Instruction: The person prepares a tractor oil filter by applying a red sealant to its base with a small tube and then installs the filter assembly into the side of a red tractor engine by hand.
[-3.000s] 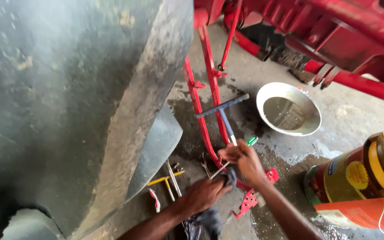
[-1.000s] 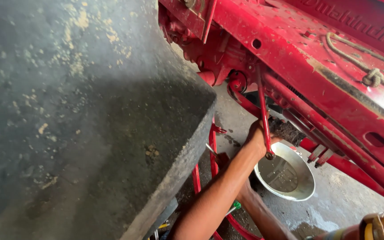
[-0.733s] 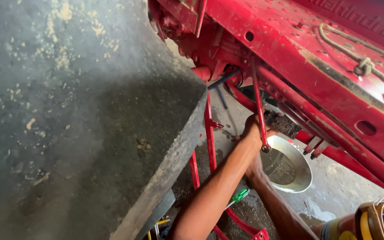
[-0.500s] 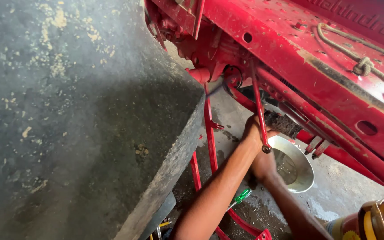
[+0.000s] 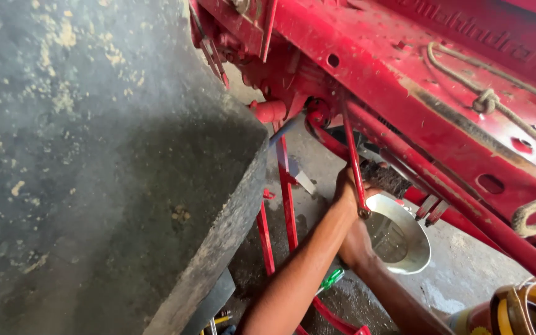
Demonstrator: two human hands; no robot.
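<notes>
My left hand [image 5: 345, 187] reaches up under the red tractor frame [image 5: 404, 74], behind a thin red rod [image 5: 353, 155], and touches a dark greasy part [image 5: 384, 178]. Its fingers are hidden. My right hand [image 5: 356, 243] is just below it, beside the left forearm, with its back toward me and over the rim of a round metal bowl [image 5: 418, 248] on the ground. Whether either hand holds anything cannot be seen.
A huge dusty black tyre [image 5: 94, 161] fills the left side. Red linkage bars [image 5: 286, 205] hang down in the middle. A green-handled screwdriver [image 5: 331, 279] lies on the oily floor. A yellow and orange can [image 5: 522, 310] stands at the bottom right. A rope [image 5: 491, 99] is knotted on the frame.
Three seconds ago both hands were low, by tools on the floor. They have risen under the frame. In the last second my right hand has come up beside the left forearm.
</notes>
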